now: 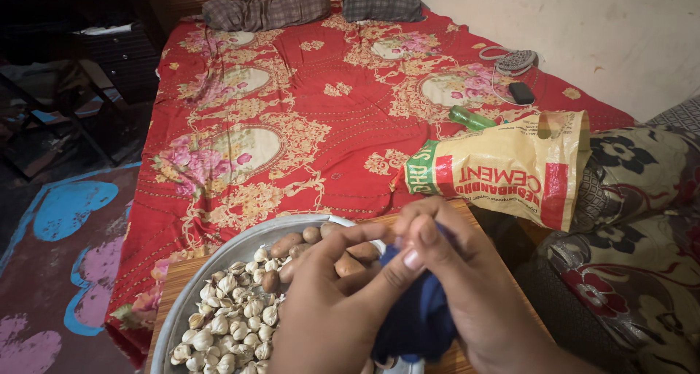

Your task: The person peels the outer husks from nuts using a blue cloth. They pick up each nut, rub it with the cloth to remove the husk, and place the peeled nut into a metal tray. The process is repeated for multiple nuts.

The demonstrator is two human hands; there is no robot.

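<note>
Low in the frame, right of centre: left hand point(328, 308) and right hand point(467, 286) pressed together around a dark blue cloth point(423, 316). Left hand's fingers point(350, 239) curled onto the cloth's upper left edge, thumb pushed against the right hand; right hand's fingers point(430, 232) bent narrow and pinching the top of the same cloth. Blue cloth bunched between both palms, hanging down toward the bottom edge.

Just left of the hands, lower left of the frame: a round metal tray point(191, 295) on a wooden counter point(169, 285), heaped with pale garlic cloves point(226, 319) and, nearer the hands, several brown nut-like pieces point(286, 244), some touching the left hand.

Beyond, filling the upper middle: a bed under a red floral bedsheet point(313, 119), two checked pillows point(266, 11) at its far end. At right of centre, a yellow woven sack point(510, 166) lying on its side, a green bottle point(470, 117) just behind it. Upper right: a small black device point(520, 92) beside a coiled cord. Far left: painted floor point(65, 213) with blue and pink shapes.
</note>
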